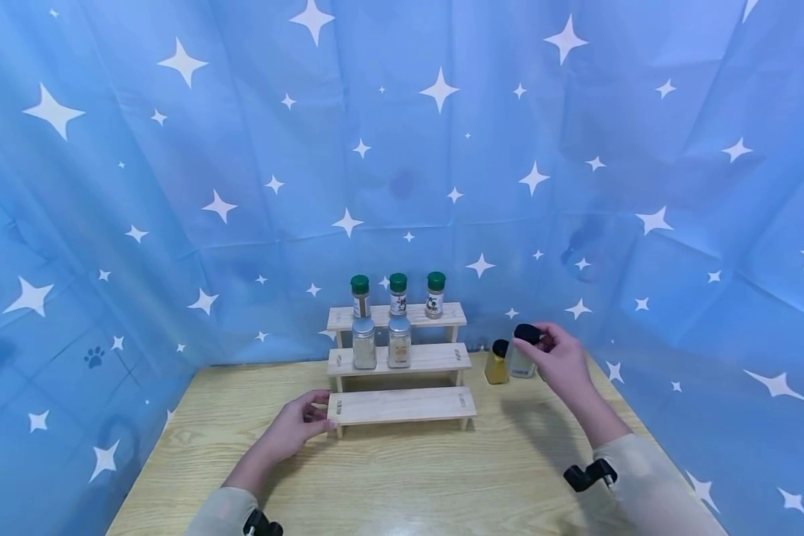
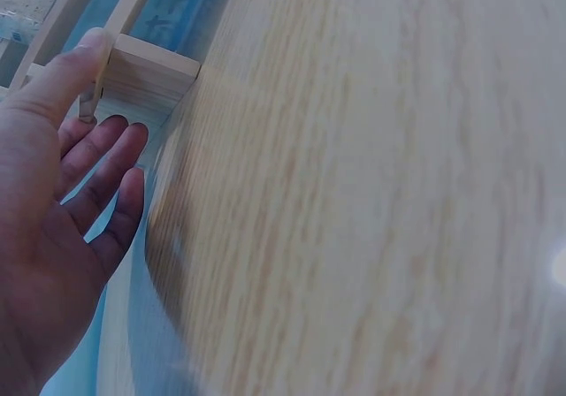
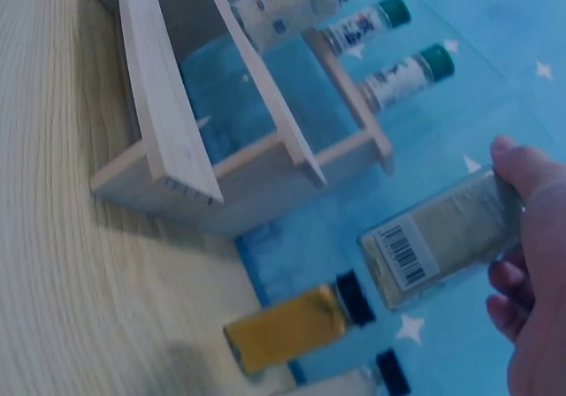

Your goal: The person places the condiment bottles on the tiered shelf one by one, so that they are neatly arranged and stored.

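Observation:
My right hand holds a clear glass spice jar with a black lid, gripping it near the lid, to the right of a three-tier wooden rack. A barcode label shows on this jar in the right wrist view, where it is tilted and raised above the table. Close to it stands a yellow-filled jar with a black lid. Another black-lidded jar is partly cut off below. My left hand holds the left end of the rack's lowest step, thumb at the front and fingers behind.
On the top step stand three green-capped spice bottles. Two silver-lidded jars occupy the middle step. The lowest step bears nothing. A blue star-patterned curtain rises behind the wooden table.

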`<state>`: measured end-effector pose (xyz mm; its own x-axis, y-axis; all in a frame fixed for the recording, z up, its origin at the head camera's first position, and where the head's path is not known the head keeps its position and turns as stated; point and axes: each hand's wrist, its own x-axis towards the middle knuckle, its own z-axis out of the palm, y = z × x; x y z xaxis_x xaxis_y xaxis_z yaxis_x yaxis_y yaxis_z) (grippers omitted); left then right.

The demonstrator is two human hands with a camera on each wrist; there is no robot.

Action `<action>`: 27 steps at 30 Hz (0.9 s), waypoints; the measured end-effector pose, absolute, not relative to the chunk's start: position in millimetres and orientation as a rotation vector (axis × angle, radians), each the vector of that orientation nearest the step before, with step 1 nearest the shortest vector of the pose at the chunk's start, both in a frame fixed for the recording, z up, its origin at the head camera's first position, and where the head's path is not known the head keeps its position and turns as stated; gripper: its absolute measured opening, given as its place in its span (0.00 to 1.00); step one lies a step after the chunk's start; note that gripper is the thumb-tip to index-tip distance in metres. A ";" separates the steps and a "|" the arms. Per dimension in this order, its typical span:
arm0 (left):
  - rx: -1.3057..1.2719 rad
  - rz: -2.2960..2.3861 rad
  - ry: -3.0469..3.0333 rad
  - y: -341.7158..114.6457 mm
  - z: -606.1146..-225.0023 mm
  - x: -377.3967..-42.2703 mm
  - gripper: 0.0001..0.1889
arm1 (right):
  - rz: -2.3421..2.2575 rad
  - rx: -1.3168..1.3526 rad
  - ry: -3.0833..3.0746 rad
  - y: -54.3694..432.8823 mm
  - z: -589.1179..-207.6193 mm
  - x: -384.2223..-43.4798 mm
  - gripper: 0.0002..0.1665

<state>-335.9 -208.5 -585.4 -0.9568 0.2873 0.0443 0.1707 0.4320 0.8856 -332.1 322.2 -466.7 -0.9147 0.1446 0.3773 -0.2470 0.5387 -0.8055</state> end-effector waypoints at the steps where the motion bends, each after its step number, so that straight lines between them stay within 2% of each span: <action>1: 0.408 1.564 2.561 -208.3 -585.2 -336.0 0.35 | 1.329 0.091 -2.383 318.2 -464.5 -333.2 0.29; 8: 0.416 1.569 2.558 -208.7 -585.5 -336.1 0.35 | 1.323 0.109 -2.436 288.7 -451.2 -340.2 0.32; 18: 0.389 1.547 2.577 -209.8 -583.7 -332.4 0.34 | 1.325 0.200 -2.464 250.0 -438.5 -355.4 0.28; 27: 0.443 1.532 2.589 -208.7 -584.0 -333.9 0.35 | 1.274 0.247 -2.486 225.3 -436.1 -368.1 0.34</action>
